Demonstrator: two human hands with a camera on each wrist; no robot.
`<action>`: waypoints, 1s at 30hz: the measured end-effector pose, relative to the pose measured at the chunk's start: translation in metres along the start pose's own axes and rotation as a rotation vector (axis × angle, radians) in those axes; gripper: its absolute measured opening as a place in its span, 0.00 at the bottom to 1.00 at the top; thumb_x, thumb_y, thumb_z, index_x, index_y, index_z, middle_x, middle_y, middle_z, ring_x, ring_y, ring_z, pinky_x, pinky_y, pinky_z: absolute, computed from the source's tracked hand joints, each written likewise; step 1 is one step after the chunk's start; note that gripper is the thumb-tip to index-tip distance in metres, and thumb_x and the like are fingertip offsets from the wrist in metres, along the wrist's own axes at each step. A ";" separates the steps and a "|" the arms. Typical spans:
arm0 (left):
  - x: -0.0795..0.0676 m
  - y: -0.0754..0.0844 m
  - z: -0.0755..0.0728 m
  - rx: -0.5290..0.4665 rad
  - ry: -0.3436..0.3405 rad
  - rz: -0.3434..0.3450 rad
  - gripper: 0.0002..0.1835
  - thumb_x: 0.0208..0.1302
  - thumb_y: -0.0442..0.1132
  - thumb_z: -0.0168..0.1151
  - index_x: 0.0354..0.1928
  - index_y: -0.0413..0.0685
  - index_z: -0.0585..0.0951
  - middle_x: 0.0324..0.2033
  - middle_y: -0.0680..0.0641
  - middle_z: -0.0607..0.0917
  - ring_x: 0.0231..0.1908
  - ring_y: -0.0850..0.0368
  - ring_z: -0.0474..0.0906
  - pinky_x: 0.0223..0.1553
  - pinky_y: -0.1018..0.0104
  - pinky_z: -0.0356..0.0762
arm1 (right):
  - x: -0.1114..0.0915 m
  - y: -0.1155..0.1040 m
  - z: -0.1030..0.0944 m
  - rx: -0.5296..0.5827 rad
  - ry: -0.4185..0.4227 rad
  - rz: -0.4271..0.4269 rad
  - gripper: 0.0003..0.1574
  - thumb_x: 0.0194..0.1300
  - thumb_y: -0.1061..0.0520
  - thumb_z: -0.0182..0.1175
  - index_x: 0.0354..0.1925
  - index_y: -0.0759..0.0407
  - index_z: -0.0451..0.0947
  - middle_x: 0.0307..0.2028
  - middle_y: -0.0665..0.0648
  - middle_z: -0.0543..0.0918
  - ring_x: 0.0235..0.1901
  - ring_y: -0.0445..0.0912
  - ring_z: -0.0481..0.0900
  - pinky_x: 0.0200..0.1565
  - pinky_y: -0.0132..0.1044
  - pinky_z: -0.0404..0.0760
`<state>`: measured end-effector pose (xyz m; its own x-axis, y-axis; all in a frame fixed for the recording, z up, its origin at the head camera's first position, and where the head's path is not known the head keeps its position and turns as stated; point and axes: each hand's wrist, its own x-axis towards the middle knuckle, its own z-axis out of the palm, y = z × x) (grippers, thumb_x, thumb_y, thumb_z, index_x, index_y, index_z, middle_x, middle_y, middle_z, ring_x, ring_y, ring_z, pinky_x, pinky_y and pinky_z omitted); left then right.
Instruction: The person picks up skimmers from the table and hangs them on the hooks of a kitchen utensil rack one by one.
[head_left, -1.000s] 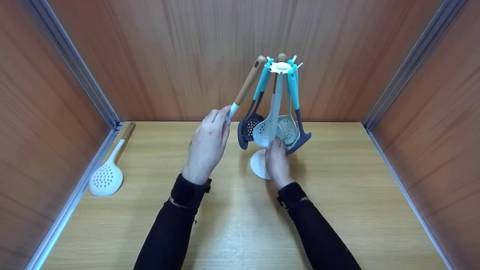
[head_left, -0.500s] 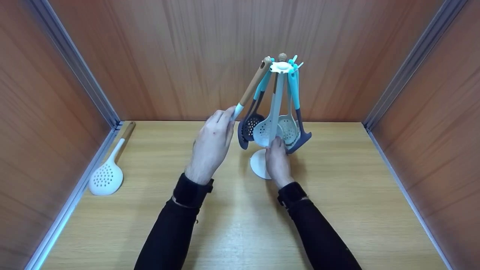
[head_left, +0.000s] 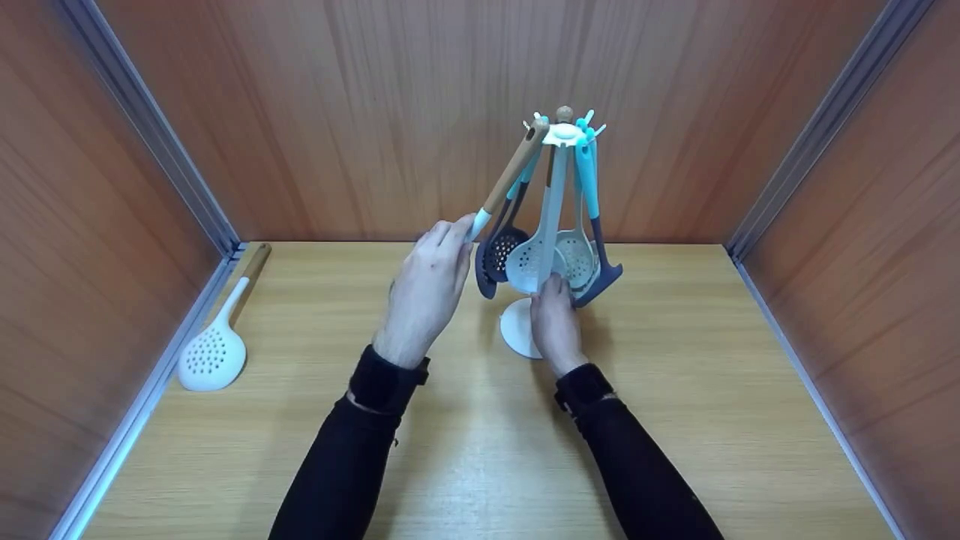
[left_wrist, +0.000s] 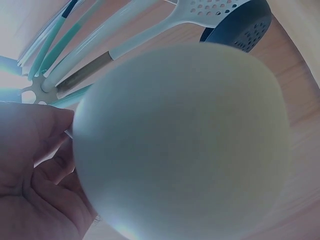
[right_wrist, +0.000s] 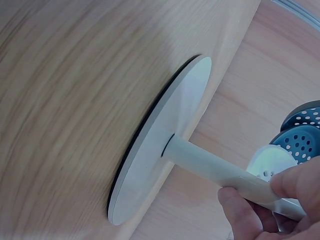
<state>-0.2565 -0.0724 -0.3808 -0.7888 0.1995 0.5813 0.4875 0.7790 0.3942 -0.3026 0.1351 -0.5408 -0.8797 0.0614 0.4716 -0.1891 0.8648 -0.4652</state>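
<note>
My left hand [head_left: 427,281] grips a ladle [head_left: 516,171] by the white neck below its wooden handle. The handle leans right, its holed end at the rim of the white utensil stand [head_left: 553,217]; whether it sits on a hook I cannot tell. In the head view the hand hides the ladle's bowl; the left wrist view shows a smooth white bowl [left_wrist: 180,140] filling the middle. My right hand [head_left: 555,322] holds the stand's pole low down, with thumb and fingers around it in the right wrist view, above the round base [right_wrist: 165,145].
Several utensils hang around the stand, including a dark slotted one [head_left: 506,251], a white slotted one [head_left: 525,262] and a dark one with a turquoise handle [head_left: 589,180]. A white skimmer [head_left: 214,358] lies at the table's left edge. Wooden walls enclose the back and sides.
My left hand has moved slightly right with the ladle, bringing its handle end to the stand's top and then a little lower. The right hand stays on the pole.
</note>
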 end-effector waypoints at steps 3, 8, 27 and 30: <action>0.000 0.000 0.001 -0.004 -0.004 -0.001 0.20 0.93 0.35 0.61 0.78 0.42 0.83 0.59 0.40 0.92 0.56 0.44 0.93 0.62 0.51 0.96 | 0.000 0.000 -0.001 0.020 -0.017 0.014 0.20 0.85 0.65 0.67 0.66 0.76 0.74 0.55 0.74 0.85 0.57 0.66 0.91 0.57 0.57 0.96; -0.001 0.001 0.001 0.000 -0.008 0.004 0.20 0.92 0.34 0.61 0.77 0.42 0.83 0.59 0.40 0.92 0.56 0.44 0.93 0.61 0.51 0.96 | 0.001 0.000 -0.002 0.026 -0.043 0.030 0.21 0.86 0.64 0.66 0.66 0.75 0.75 0.57 0.74 0.85 0.59 0.65 0.91 0.59 0.57 0.96; -0.002 -0.001 0.008 0.001 -0.012 -0.006 0.20 0.91 0.34 0.62 0.78 0.44 0.83 0.59 0.41 0.92 0.57 0.43 0.92 0.61 0.49 0.96 | 0.002 -0.001 0.000 -0.015 -0.026 0.020 0.18 0.87 0.63 0.65 0.64 0.75 0.76 0.54 0.73 0.86 0.56 0.62 0.90 0.53 0.51 0.97; -0.001 -0.002 0.009 -0.005 -0.027 -0.018 0.20 0.92 0.35 0.62 0.78 0.44 0.83 0.60 0.41 0.92 0.58 0.44 0.92 0.63 0.49 0.96 | 0.002 -0.001 0.000 0.001 -0.040 0.038 0.18 0.87 0.63 0.65 0.65 0.75 0.76 0.54 0.72 0.86 0.56 0.62 0.91 0.52 0.51 0.97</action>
<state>-0.2599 -0.0687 -0.3887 -0.8073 0.2019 0.5545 0.4753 0.7794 0.4082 -0.3040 0.1345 -0.5390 -0.9030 0.0743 0.4232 -0.1557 0.8615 -0.4833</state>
